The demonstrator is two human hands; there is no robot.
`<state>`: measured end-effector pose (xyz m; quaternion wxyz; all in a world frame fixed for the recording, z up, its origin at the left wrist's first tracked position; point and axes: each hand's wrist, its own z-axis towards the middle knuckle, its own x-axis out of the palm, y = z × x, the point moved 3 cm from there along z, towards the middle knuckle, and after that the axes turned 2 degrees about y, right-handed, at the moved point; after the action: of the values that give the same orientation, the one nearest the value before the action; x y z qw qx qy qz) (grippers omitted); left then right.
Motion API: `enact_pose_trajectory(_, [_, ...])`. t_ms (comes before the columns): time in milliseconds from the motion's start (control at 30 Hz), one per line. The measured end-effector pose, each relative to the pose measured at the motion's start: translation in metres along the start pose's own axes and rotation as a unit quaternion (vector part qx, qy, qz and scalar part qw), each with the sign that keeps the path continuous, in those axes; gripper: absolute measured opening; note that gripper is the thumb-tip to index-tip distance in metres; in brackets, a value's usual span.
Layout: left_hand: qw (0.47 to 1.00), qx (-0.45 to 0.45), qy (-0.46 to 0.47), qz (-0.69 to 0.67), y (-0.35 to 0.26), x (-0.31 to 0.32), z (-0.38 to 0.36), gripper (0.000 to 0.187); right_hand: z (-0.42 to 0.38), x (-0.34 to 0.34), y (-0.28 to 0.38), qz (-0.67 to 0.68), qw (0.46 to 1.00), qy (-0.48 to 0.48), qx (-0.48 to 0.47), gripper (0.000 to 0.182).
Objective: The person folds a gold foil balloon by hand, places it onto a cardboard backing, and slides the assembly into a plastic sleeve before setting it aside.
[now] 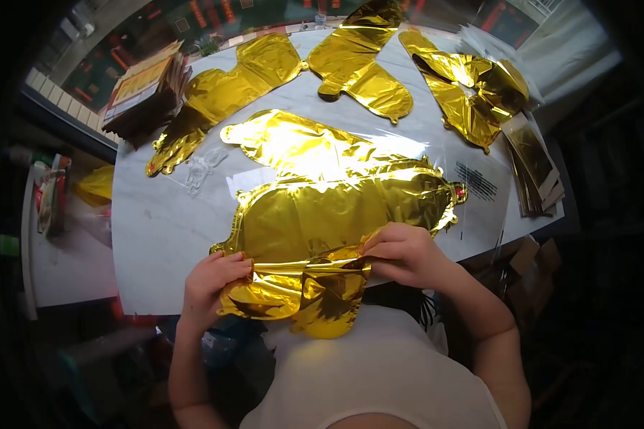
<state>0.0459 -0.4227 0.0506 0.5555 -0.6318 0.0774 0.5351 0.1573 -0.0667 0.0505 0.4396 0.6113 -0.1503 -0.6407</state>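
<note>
A flat gold foil balloon (308,225) lies across the near part of the table, its lower part folded and hanging over the front edge. My left hand (216,282) grips the left side of the fold, fingers on top of the foil. Closed in a pinch, my right hand (402,255) holds the fold's right side. A small red mark (460,191) shows at the balloon's right tip. Just beyond, another gold foil sheet (300,139) glares with reflected light and partly touches this one. My thumbs are mostly hidden.
More flat gold foil balloons (243,82) lie along the far side. A stack of printed cards or packets (147,89) stands at the back left. Clear tangled plastic (204,168) sits left of centre. Black thin sticks (477,181) and flat packets (533,168) lie at the right.
</note>
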Motion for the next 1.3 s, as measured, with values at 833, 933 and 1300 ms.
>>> enact_pose_trajectory(833, [0.968, 0.006, -0.178, 0.178, -0.048, 0.06, -0.013, 0.046, 0.027, -0.001, -0.019, 0.071, 0.979, -0.059, 0.183, 0.028])
enact_pose_trajectory(933, [0.973, 0.024, -0.177, 0.148, -0.056, 0.067, -0.006, 0.052, 0.027, -0.002, -0.019, 0.079, 0.966, -0.008, 0.245, 0.037])
enact_pose_trajectory(1300, [0.967, -0.04, -0.222, 0.118, -0.059, 0.056, 0.049, 0.019, 0.026, 0.001, -0.022, 0.076, 0.971, -0.036, 0.222, 0.034])
